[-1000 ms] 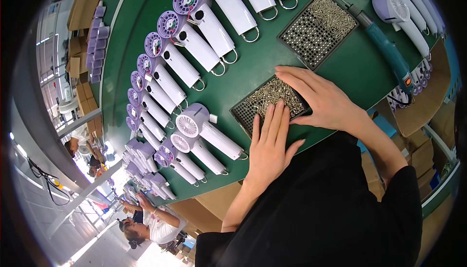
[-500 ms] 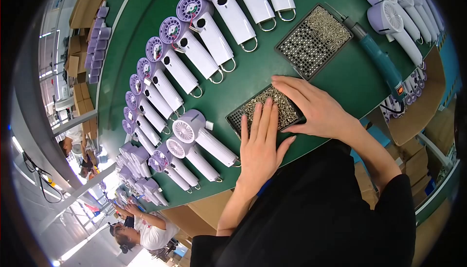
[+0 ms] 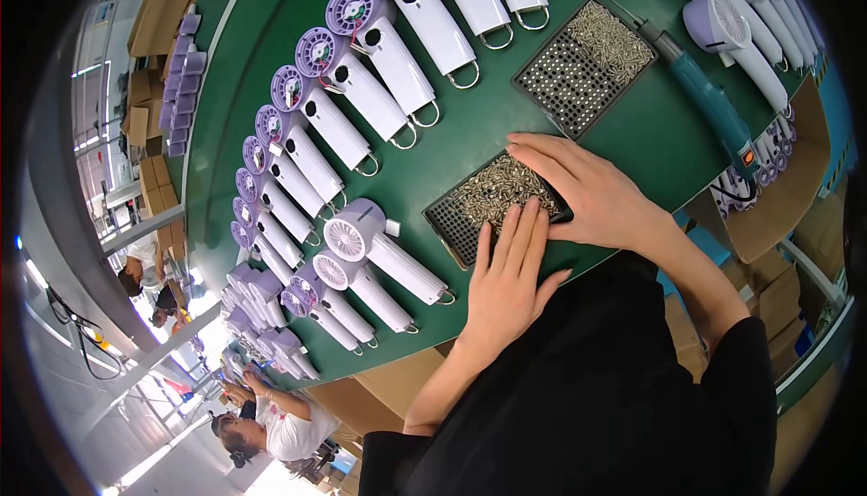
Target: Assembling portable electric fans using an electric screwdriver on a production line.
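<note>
A black perforated tray [image 3: 442, 227] sits near the front edge of the green table, with a heap of small metal screws [image 3: 498, 191] over much of it. My right hand [image 3: 601, 196] wraps round the tray's right end, fingers along the far side and thumb at the near side. With fingers stretched out flat, my left hand [image 3: 508, 290] touches the screws at the tray's near side. Bare holes show at the tray's left end. A second perforated tray [image 3: 562, 89], also with screws, lies farther back.
A teal electric screwdriver [image 3: 709, 103] lies at the right. Rows of white and purple handheld fans [image 3: 361, 103] stretch along the left of the green table [image 3: 470, 130]. More fans [image 3: 736, 40] lie at the far right. A cardboard box [image 3: 795, 180] stands beyond the edge; a co-worker [image 3: 293, 428] is lower left.
My left hand has slid right and toward me over the screws, uncovering more of the heap and the tray's left end. My right hand keeps its hold on the tray.
</note>
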`<action>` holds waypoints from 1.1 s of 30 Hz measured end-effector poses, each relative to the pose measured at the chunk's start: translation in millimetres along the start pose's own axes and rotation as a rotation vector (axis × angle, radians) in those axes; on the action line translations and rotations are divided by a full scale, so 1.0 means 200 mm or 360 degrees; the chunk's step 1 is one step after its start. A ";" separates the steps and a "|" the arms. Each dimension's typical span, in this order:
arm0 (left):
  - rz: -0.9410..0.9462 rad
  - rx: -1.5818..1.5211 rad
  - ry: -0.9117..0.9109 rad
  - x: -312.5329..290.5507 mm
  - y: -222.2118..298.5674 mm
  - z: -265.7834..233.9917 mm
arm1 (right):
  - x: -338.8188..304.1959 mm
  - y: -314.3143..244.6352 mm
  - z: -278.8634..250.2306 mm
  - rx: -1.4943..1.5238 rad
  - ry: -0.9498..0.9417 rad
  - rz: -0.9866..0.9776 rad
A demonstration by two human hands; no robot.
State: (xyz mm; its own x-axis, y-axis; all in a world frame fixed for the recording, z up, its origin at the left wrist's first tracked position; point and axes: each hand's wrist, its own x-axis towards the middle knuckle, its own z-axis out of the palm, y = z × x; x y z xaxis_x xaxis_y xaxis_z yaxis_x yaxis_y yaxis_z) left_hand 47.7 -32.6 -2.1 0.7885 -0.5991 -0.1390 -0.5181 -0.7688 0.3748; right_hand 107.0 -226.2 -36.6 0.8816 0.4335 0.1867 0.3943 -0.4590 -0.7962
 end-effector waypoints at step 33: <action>0.0836 -0.2818 0.1749 -0.51 0.09 -0.68 | 0.00 -0.14 0.09 -0.0329 0.0122 -0.0212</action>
State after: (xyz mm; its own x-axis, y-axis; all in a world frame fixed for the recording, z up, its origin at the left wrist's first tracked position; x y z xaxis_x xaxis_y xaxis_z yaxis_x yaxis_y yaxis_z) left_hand 4.4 45.3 143.5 0.8735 0.2072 0.4405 -0.4367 0.7334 0.5210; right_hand 90.7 -199.4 -26.0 0.8322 0.4445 0.3314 0.5461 -0.5538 -0.6286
